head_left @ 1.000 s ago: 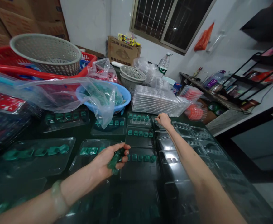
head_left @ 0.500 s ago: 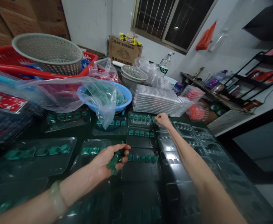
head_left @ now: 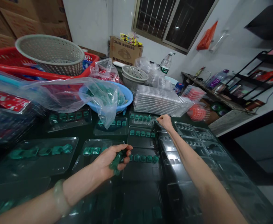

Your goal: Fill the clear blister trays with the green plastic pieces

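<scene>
My left hand (head_left: 116, 158), palm turned up, is curled round several translucent green pieces (head_left: 115, 164). Farther off, my right hand (head_left: 164, 120) is closed with fingertips pinched over a clear plastic tray (head_left: 155, 122); whatever lies between them is hidden. To its left, one clear tray (head_left: 141, 123) carries a row of green pieces (head_left: 140, 117). Nearer me, another row of green pieces (head_left: 142, 133) lies in a second tray (head_left: 141, 142). Trays at the right, such as this one (head_left: 185, 129), show moulded hollows without green in them.
A blue basin (head_left: 129, 96) of green pieces, partly under a plastic bag (head_left: 108, 109), stands behind the trays. Right of it is a stack of clear trays (head_left: 155, 99). A grey basket (head_left: 50, 49) rests in a red crate (head_left: 1, 56). A water bottle (head_left: 166, 63) stands behind.
The view has shifted slightly, so everything sits a little farther right. Both hands keep nearly the same pose; the right hand stays at the same tray.
</scene>
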Demonstrator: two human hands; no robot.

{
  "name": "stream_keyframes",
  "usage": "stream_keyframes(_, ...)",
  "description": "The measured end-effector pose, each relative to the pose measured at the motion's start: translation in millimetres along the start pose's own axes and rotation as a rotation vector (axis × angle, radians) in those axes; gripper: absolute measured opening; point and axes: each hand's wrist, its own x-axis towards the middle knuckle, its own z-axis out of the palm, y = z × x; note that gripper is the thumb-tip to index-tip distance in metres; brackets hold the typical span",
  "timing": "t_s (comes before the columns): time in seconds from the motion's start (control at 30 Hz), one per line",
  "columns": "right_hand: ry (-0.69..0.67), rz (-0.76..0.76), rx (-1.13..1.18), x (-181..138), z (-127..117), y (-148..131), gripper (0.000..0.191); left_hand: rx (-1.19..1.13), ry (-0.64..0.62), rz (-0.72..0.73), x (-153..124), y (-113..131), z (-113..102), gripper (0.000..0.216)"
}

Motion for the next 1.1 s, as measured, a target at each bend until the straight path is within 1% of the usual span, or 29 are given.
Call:
stream_keyframes(0.17, -0.026, -0.023, -0.081, -5.6, -0.5, -8.6, 0.026, 0.004, 0.008, -0.017, 1.0, -1.2, 0.6, 0.019)
stream_keyframes(0.37, -0.022, -0.038, -0.171, -15.4, 10.5, -20.5, 0.027, 0.002, -0.019, -0.035, 4.0, -3.5, 3.3, 0.018)
stream_keyframes(0.47, -0.022, -0.051, -0.188, -16.7, 11.0, -22.8, 0.025, 0.008, -0.025, -0.027, 3.4, -1.7, 5.3, 0.018)
stream_keyframes(0.53, -0.026, -0.07, -0.185, -14.2, 6.5, -18.9, 0.025, 0.001, -0.03, -0.018, 1.3, 1.6, 5.4, 0.017)
stream_keyframes(0.63, -0.017, -0.117, -0.165, -8.6, -3.7, -5.6, 0.03, -0.015, -0.054, -0.001, -4.0, 7.6, 2.3, 0.02)
stream_keyframes(0.77, -0.014, -0.231, -0.138, -5.9, -10.7, 10.7, 0.039, -0.019, -0.072, 0.018, -11.0, 10.7, -3.2, 0.024)
stream_keyframes(0.83, -0.038, -0.297, -0.129, -6.0, -9.9, 13.1, 0.037, -0.014, -0.07, 0.023, -12.3, 9.6, -4.1, 0.022)
stream_keyframes(0.97, -0.111, -0.388, -0.119, -1.2, -6.9, 8.6, 0.025, -0.001, -0.079, 0.016, -10.4, 7.0, -4.1, 0.021)
stream_keyframes(1.03, -0.15, -0.401, -0.12, 3.8, -6.3, 4.4, 0.021, 0.001, -0.083, 0.009, -8.3, 6.5, -4.5, 0.02)
stream_keyframes(1.1, -0.18, -0.381, -0.128, 8.9, -5.8, 0.1, 0.021, -0.003, -0.088, 0.003, -5.9, 6.0, -4.8, 0.02)
